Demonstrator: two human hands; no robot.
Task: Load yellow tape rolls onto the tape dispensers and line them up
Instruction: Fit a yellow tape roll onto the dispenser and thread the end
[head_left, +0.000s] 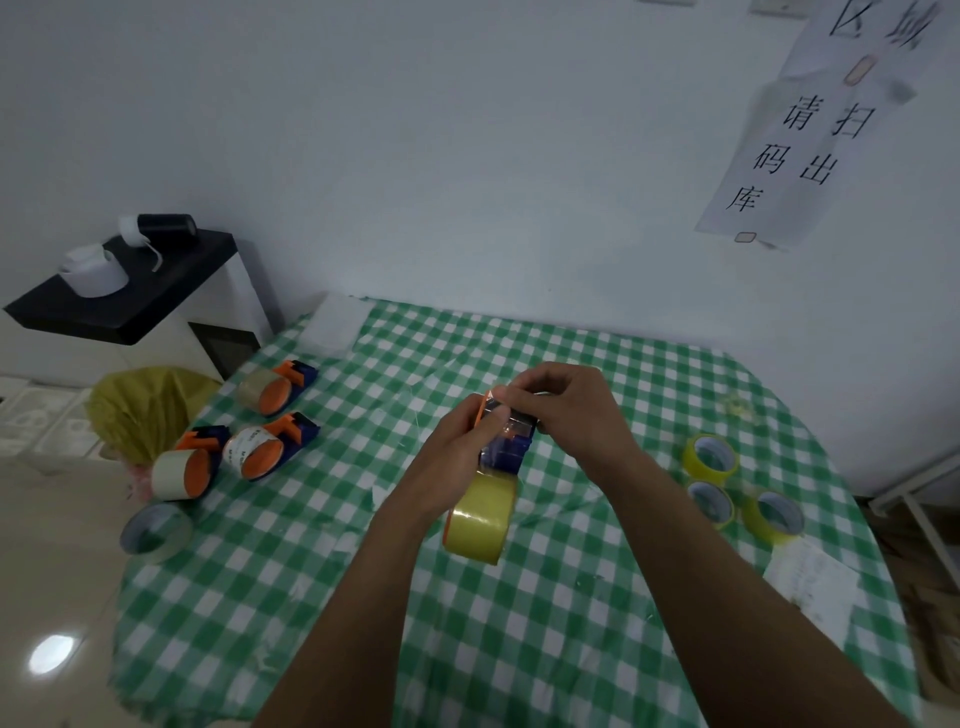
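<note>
Far left, a black-topped cabinet (130, 306) carries a white roll (93, 275) and a black roll (161, 226). Below it a yellow-green bag (150, 405) sits just beside the bench (519, 649), which is covered in a green-and-white checked cloth. A loose pale roll (156, 530) lies at the bench's left edge.

Next come three blue-and-orange loaded dispensers, all with pale tape: the near one (189, 467), the middle one (270, 447) just beside it, and the far one (278, 387) a little further back.

Now the centre, and here is the action. Both hands are on a fourth dispenser (506, 441), its yellow tape roll (480, 519) mounted at the end nearest the person. Whether the roll rests on the cloth, I cannot tell. The left hand (462, 447) grips the dispenser's orange side, fingers curled, thumb over the top. The right hand (566, 410) comes in from the other side, fingers curled, pinching at the dispenser's far end. Whether it also has the tape's end, I cannot tell.

To the right, three spare yellow rolls wait in a cluster: one at the back (709, 457), one in front of it (709, 501), one beside that (774, 514). A paper slip (810, 577) lies near them. On the wall above hangs a paper sign (779, 145).
</note>
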